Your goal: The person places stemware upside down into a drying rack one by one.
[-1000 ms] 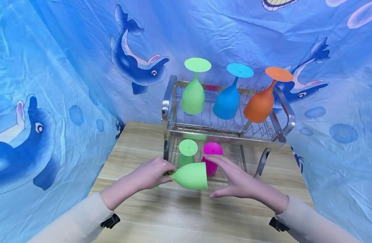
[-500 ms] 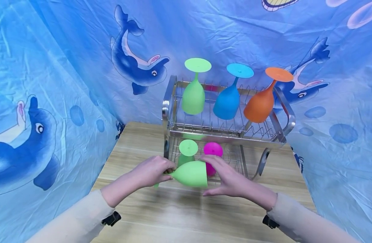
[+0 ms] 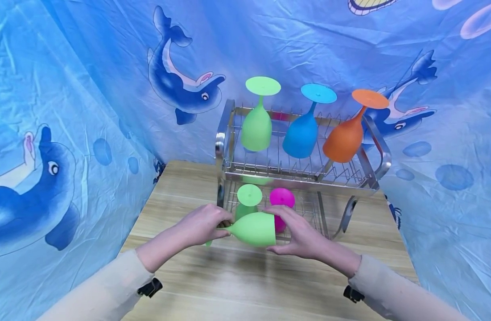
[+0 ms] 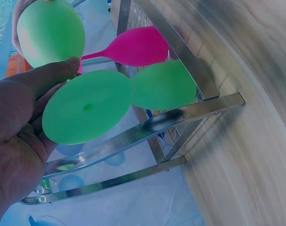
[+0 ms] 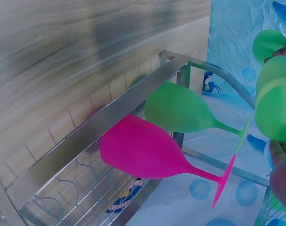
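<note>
A light green wine goblet [image 3: 253,229] lies sideways in the air before the rack, its mouth facing right. My left hand [image 3: 203,225] pinches its stem; in the left wrist view the thumb lies between the bowl [image 4: 51,35] and the round foot [image 4: 86,107]. My right hand [image 3: 299,234] holds the bowl at the rim, fingers above and thumb below. Behind it, on the lower tier, another green goblet [image 3: 249,196] and a magenta goblet [image 3: 282,197] stand upside down. The held bowl partly covers both in the head view.
A two-tier metal dish rack [image 3: 293,180] stands on the wooden table [image 3: 181,187]. Its upper tier bears upside-down green [image 3: 256,129], blue [image 3: 300,136] and orange [image 3: 343,140] goblets. Blue dolphin-print cloth [image 3: 109,67] hangs at the back and sides.
My right hand has moved left onto the goblet's rim, its fingers and thumb closing in around it. The left hand keeps its pinch on the stem, almost still.
</note>
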The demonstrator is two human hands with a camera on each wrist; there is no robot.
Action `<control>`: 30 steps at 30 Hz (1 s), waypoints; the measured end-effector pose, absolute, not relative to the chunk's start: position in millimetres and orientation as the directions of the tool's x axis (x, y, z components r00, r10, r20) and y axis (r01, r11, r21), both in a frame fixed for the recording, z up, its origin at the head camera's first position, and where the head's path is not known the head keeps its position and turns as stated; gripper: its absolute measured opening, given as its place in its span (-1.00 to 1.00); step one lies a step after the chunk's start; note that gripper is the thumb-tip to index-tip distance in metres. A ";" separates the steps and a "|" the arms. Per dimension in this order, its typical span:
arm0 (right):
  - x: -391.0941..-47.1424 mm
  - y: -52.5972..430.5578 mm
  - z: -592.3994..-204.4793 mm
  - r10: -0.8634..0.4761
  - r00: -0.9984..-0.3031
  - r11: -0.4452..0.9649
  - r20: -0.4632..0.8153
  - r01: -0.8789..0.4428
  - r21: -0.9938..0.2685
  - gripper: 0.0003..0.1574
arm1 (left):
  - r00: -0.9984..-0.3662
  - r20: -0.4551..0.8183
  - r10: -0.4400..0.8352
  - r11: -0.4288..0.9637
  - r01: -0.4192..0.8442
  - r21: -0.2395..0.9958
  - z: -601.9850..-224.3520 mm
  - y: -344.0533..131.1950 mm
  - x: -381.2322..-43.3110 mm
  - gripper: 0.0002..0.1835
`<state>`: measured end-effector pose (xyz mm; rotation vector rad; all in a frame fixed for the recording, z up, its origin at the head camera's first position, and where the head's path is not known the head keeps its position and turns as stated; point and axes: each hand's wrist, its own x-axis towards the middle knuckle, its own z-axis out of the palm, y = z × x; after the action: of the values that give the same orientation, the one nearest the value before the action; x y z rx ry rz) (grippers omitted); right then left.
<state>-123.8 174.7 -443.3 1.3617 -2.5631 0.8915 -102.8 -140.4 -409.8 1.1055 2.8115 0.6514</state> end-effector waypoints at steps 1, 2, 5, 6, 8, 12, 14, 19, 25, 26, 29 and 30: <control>-123.8 174.9 -443.6 -0.720 -0.595 0.426 0.357 -0.785 -0.449 0.26 | -0.744 0.111 0.659 0.654 0.640 0.403 -409.6 -139.8 -102.8 -0.80; -123.9 175.1 -444.1 -0.717 -0.597 0.425 0.361 -0.784 -0.452 0.25 | -0.745 0.117 0.656 0.653 0.639 0.406 -408.9 -139.2 -102.4 -0.80; -123.4 176.4 -446.0 -0.703 -0.608 0.426 0.368 -0.775 -0.466 0.26 | -0.743 0.151 0.652 0.645 0.648 0.405 -404.8 -137.3 -101.2 -0.69; -123.0 176.9 -446.9 -0.697 -0.616 0.429 0.367 -0.769 -0.474 0.26 | -0.741 0.164 0.652 0.638 0.652 0.409 -403.0 -137.2 -100.6 -0.64; -121.2 177.9 -449.3 -0.679 -0.642 0.444 0.356 -0.746 -0.496 0.26 | -0.737 0.193 0.648 0.626 0.659 0.417 -399.4 -138.3 -99.2 -0.56; -114.8 181.4 -459.6 -0.629 -0.709 0.483 0.318 -0.677 -0.555 0.23 | -0.753 0.252 0.608 0.612 0.647 0.455 -394.0 -146.4 -95.0 -0.46; -110.9 183.7 -466.9 -0.593 -0.745 0.500 0.307 -0.639 -0.585 0.21 | -0.775 0.273 0.570 0.613 0.623 0.486 -393.7 -153.2 -92.8 -0.40; -101.7 187.2 -485.9 -0.499 -0.813 0.444 0.300 -0.537 -0.718 0.16 | -0.880 0.250 0.403 0.612 0.462 0.642 -401.8 -177.2 -84.4 -0.33; -89.7 184.8 -502.6 -0.407 -0.872 0.222 0.271 -0.383 -0.897 0.12 | -0.969 0.169 0.182 0.476 0.237 0.847 -424.7 -204.0 -68.5 -0.34; -88.0 183.5 -504.4 -0.396 -0.878 0.196 0.271 -0.369 -0.909 0.11 | -0.974 0.156 0.162 0.442 0.213 0.871 -430.9 -205.9 -66.8 -0.35; -84.1 178.3 -508.9 -0.368 -0.888 0.138 0.275 -0.345 -0.928 0.11 | -0.984 0.129 0.125 0.343 0.164 0.925 -452.0 -205.0 -62.6 -0.36; -83.3 176.4 -510.3 -0.358 -0.892 0.127 0.277 -0.340 -0.932 0.11 | -0.986 0.121 0.118 0.317 0.152 0.936 -459.4 -202.1 -61.4 -0.35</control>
<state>-83.3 176.4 -510.3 0.7340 -2.3688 1.9521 -61.4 -202.1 -459.4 0.2639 2.5739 1.8342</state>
